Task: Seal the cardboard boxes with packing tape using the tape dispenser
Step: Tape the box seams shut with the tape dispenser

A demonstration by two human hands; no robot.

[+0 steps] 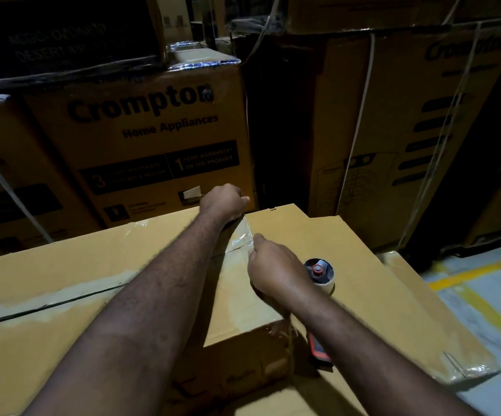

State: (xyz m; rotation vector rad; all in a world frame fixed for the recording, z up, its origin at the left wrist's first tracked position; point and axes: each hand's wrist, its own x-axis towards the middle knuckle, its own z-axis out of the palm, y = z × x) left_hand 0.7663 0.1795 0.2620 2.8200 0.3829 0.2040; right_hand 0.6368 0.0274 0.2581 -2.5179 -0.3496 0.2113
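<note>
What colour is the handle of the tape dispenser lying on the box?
Red: the tape dispenser handle shows best in the head view.

Dim warehouse, stacked strapped appliance cartons (153,130), yellow lane lines (483,298) on concrete floor (483,331)

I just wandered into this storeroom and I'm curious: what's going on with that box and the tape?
A person is taping a cardboard box shut by hand. The left hand holds a strip of clear tape at the box's far edge, while the right hand pinches the same strip nearer the person. The tape dispenser lies on lower cardboard beside the box, partly under the right forearm, in neither hand.
</note>
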